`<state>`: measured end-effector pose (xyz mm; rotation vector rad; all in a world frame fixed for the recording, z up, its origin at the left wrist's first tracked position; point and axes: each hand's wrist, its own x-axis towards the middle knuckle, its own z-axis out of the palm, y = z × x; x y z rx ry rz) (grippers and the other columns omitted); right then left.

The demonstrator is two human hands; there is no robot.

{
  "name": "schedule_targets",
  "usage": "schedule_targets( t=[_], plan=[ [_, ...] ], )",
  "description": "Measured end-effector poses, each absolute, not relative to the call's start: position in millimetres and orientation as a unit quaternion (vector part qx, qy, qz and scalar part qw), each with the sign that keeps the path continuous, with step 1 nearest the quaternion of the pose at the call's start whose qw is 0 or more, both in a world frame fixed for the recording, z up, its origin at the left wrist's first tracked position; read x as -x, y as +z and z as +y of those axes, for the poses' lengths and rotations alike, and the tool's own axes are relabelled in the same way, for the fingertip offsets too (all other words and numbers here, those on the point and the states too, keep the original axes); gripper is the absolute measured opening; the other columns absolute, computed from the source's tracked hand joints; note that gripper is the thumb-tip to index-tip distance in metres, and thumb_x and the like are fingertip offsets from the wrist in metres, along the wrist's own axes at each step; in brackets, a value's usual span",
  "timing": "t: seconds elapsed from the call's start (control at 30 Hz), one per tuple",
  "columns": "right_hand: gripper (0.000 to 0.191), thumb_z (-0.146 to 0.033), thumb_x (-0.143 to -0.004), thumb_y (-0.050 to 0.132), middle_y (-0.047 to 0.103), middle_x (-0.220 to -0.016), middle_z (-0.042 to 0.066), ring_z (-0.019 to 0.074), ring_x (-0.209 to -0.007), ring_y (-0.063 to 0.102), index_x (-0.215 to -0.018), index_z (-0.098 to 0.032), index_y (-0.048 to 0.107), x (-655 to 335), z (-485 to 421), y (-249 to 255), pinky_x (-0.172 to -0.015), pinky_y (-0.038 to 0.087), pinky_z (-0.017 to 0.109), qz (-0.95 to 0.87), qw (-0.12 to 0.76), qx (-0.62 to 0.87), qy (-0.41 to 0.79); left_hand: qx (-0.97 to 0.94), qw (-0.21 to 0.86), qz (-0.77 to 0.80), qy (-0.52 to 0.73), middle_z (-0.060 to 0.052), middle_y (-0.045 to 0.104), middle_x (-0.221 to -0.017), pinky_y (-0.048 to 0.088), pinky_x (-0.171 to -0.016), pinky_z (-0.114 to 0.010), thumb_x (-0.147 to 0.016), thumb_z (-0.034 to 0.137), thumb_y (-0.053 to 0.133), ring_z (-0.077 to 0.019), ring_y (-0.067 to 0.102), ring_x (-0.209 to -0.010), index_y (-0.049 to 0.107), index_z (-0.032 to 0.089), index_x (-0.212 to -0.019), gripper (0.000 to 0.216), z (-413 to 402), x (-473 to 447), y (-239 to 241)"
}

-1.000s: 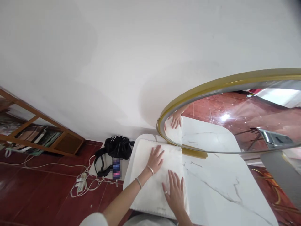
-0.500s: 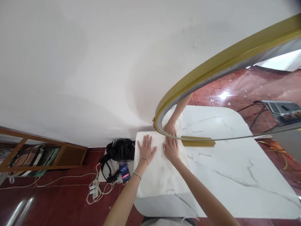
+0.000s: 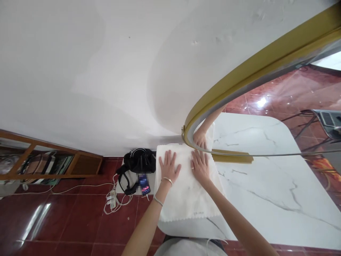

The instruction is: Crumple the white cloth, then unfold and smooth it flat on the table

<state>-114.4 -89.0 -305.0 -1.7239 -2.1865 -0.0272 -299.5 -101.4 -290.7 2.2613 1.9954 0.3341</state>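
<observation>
A white cloth [image 3: 190, 195] with a scalloped edge lies spread at the left end of the marble-patterned table [image 3: 266, 213]. My left hand [image 3: 169, 167] rests flat on the cloth's far left part, fingers spread. On its far right part lies my right hand [image 3: 200, 167], palm down with the fingers stretched out and a ring on one of them. Neither hand grips anything. Just beyond my right fingertips stands a gold-framed round mirror [image 3: 226, 87], which reflects my right hand and part of the cloth.
The mirror's gold base [image 3: 234, 156] sits on the table by the wall [image 3: 106, 71]. Left of the table, a low surface holds a black bag [image 3: 140, 161] and a lit phone [image 3: 144, 185]. White cables and a power strip [image 3: 113, 200] lie nearby. A wooden shelf [image 3: 87, 164] stands farther left.
The camera view has shifted, so the table and mirror appear slightly farther right. Both hands stay flat on the cloth; the left hand's fingers look a little more spread.
</observation>
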Motion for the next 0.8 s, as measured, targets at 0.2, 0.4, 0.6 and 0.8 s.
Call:
schedule_targets(
  t=[0.2, 0.4, 0.6, 0.8],
  plan=[
    [0.064, -0.008, -0.093, 0.033, 0.036, -0.151, 0.009, 0.0285, -0.145, 0.015, -0.152, -0.025, 0.018, 107.2, -125.1, -308.1, -0.113, 0.027, 0.053, -0.816, 0.233, 0.527, -0.045, -0.744, 0.063, 0.658, 0.096, -0.008, 0.016, -0.159, 0.006, -0.112, -0.065, -0.092, 0.045, 0.044, -0.0305, 0.011, -0.147, 0.029, 0.035, -0.147, 0.058, -120.8, 291.9, -282.8],
    [0.059, -0.037, -0.095, 0.043, 0.036, -0.148, 0.022, 0.0392, -0.14, 0.023, -0.148, -0.015, 0.029, 140.9, -80.3, -297.4, -0.107, 0.023, 0.063, -0.783, 0.185, 0.593, -0.031, -0.743, 0.077, 0.657, 0.098, -0.011, 0.014, -0.159, 0.006, -0.111, -0.067, -0.09, 0.043, 0.046, -0.0321, 0.009, -0.147, 0.031, 0.032, -0.147, 0.059, -73.6, 285.8, -280.9],
    [0.048, -0.038, -0.095, 0.038, 0.053, -0.132, 0.021, 0.0399, -0.126, 0.042, -0.136, -0.014, 0.049, 150.8, -14.2, -294.5, -0.1, 0.031, 0.061, -0.777, 0.148, 0.61, 0.047, -0.745, 0.09, 0.653, 0.103, -0.01, 0.025, -0.156, 0.01, -0.112, -0.065, -0.093, 0.043, 0.043, -0.0318, 0.021, -0.144, 0.038, 0.031, -0.144, 0.052, -28.2, 289.6, -280.3],
    [0.044, -0.033, -0.097, 0.035, 0.055, -0.129, 0.02, 0.0331, -0.126, 0.042, -0.134, -0.012, 0.049, 150.3, -47.8, -299.7, -0.101, 0.035, 0.055, -0.803, 0.197, 0.559, 0.054, -0.749, 0.061, 0.648, 0.124, -0.012, 0.015, -0.159, 0.015, -0.115, -0.056, -0.093, 0.04, 0.045, -0.0325, 0.016, -0.146, 0.034, 0.024, -0.146, 0.056, -90.0, 306.5, -284.0]
  ],
)
